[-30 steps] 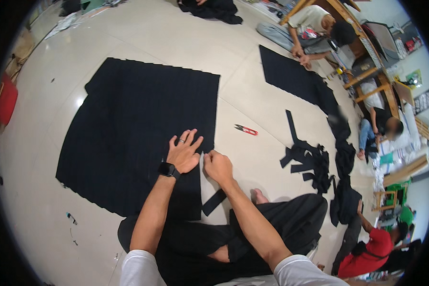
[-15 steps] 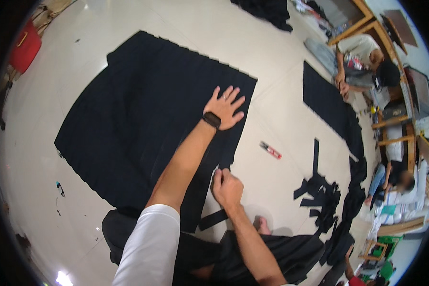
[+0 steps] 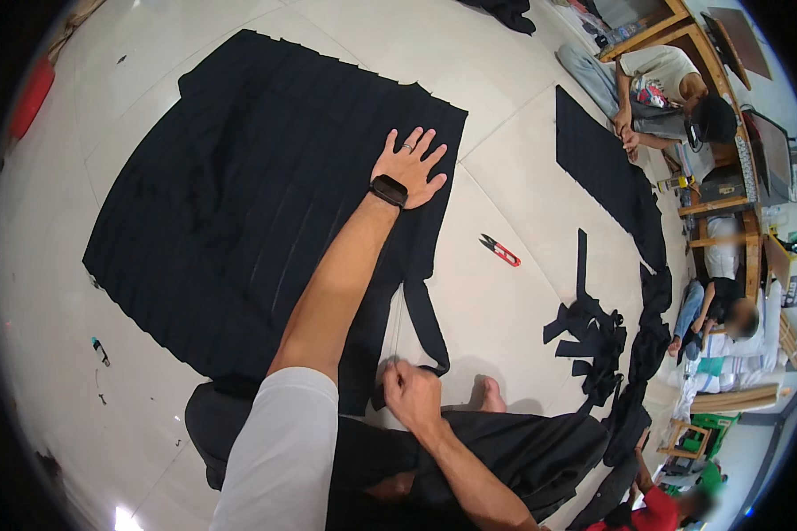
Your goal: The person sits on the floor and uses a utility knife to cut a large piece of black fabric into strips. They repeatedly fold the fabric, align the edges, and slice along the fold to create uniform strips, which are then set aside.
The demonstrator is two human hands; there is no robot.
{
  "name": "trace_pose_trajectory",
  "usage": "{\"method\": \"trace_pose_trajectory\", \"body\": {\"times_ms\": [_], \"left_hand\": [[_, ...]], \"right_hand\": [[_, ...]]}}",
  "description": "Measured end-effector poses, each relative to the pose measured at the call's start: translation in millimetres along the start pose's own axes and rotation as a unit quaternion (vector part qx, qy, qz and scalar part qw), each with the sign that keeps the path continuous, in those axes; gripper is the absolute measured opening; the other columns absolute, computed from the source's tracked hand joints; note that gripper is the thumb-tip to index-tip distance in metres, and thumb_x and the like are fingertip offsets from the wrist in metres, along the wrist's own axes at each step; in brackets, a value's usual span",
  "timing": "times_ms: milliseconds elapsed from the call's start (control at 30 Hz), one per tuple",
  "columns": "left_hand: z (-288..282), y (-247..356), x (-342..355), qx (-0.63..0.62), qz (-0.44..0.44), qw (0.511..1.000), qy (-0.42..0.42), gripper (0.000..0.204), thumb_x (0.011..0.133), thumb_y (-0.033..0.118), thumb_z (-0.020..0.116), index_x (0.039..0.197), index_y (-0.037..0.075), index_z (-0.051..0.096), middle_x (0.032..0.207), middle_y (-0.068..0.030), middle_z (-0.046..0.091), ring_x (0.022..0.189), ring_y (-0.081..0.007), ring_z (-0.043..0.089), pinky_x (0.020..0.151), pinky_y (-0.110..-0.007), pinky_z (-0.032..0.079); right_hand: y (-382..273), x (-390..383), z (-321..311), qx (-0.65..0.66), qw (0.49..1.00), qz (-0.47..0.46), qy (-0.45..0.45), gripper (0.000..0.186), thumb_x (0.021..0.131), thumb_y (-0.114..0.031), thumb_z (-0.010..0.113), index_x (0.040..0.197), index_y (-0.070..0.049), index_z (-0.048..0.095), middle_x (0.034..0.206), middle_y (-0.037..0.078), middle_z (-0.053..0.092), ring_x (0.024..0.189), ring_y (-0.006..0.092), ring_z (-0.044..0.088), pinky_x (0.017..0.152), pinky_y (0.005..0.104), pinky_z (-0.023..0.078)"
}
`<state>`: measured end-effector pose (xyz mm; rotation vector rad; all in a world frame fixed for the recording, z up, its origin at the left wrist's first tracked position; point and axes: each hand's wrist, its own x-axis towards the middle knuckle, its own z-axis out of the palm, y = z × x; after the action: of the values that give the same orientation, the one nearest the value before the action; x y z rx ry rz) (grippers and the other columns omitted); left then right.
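A large black cloth (image 3: 212,195) with rows of parallel folds lies spread on the floor. My left hand (image 3: 410,168), wearing a ring and a dark watch, presses flat on its right part with fingers spread. Off the cloth's lower right edge, a narrow black strip (image 3: 426,323) curls down toward my right hand (image 3: 412,394). That hand is closed in a pinch near my lap. A faint thread (image 3: 397,323) runs from the cloth's edge to its fingertips. Red-handled thread snips (image 3: 501,250) lie on the floor to the right.
Several black strips (image 3: 593,345) lie heaped at the right. Beyond them a long black cloth (image 3: 593,159) stretches toward a seated person (image 3: 669,97). A small dark pen-like item (image 3: 101,351) lies at left. Other people sit farther right by wooden furniture.
My right hand has drawn back from the cloth's edge toward my lap, and the strip now curves loosely beside it. My left hand stays flat on the cloth. The view has shifted slightly.
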<state>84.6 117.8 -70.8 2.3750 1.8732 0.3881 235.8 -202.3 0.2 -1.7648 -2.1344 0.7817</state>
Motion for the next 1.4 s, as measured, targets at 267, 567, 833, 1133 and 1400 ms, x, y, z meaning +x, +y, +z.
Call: {"method": "trace_pose_trajectory", "body": {"times_ms": [267, 567, 833, 1133, 1400], "left_hand": [[6.7, -4.7, -2.7, 0.002, 0.006, 1.0, 0.02, 0.065, 0.105, 0.055, 0.039, 0.161, 0.022, 0.038, 0.171, -0.0094, 0.028, 0.158, -0.0283, 0.024, 0.125, -0.062, 0.018], [3.7, -3.7, -2.9, -0.042, 0.015, 0.999, 0.025, 0.058, 0.105, 0.046, 0.044, 0.157, 0.019, 0.046, 0.171, -0.0112, 0.028, 0.159, -0.0292, 0.023, 0.125, -0.063, 0.017], [-43.3, -16.9, -72.8, -0.396, 0.023, 0.916, 0.054, 0.033, 0.09, 0.004, 0.063, 0.122, 0.005, 0.073, 0.115, -0.0166, 0.073, 0.099, -0.0277, 0.072, 0.088, -0.039, 0.055], [-63.3, 46.0, -208.1, -0.356, -0.081, 0.931, -0.02, 0.029, 0.075, 0.004, 0.08, 0.099, -0.001, 0.064, 0.093, -0.0163, 0.068, 0.087, -0.0334, 0.069, 0.079, -0.042, 0.057], [-80.2, 81.7, -203.0, -0.406, -0.102, 0.905, 0.072, 0.037, 0.081, 0.008, 0.079, 0.114, -0.004, 0.067, 0.099, -0.0155, 0.07, 0.09, -0.0292, 0.07, 0.084, -0.039, 0.056]], "right_hand": [[-4.1, -1.9, -23.2, 0.408, 0.867, 0.172, -0.227, 0.032, 0.104, -0.015, 0.059, 0.074, -0.003, 0.061, 0.064, 0.004, 0.059, 0.053, 0.0164, 0.055, 0.052, 0.0313, 0.041], [-0.6, 101.4, -63.3, 0.356, 0.913, 0.193, 0.05, 0.028, 0.103, -0.019, 0.064, 0.099, 0.007, 0.073, 0.095, 0.013, 0.073, 0.078, 0.015, 0.068, 0.065, 0.029, 0.056], [32.9, 76.2, -95.2, 0.236, 0.952, 0.193, 0.026, 0.032, 0.1, -0.022, 0.068, 0.103, 0.009, 0.075, 0.102, 0.015, 0.077, 0.079, 0.0172, 0.072, 0.07, 0.0311, 0.056], [3.0, 89.7, -128.9, 0.133, 0.987, 0.028, 0.087, 0.027, 0.097, -0.02, 0.069, 0.106, 0.005, 0.076, 0.1, 0.017, 0.076, 0.08, 0.0236, 0.072, 0.075, 0.035, 0.056], [-35.0, 114.6, -149.5, 0.048, 0.99, -0.134, 0.007, 0.027, 0.095, -0.019, 0.069, 0.103, 0.005, 0.076, 0.096, 0.018, 0.076, 0.081, 0.023, 0.074, 0.072, 0.0348, 0.057]]}}
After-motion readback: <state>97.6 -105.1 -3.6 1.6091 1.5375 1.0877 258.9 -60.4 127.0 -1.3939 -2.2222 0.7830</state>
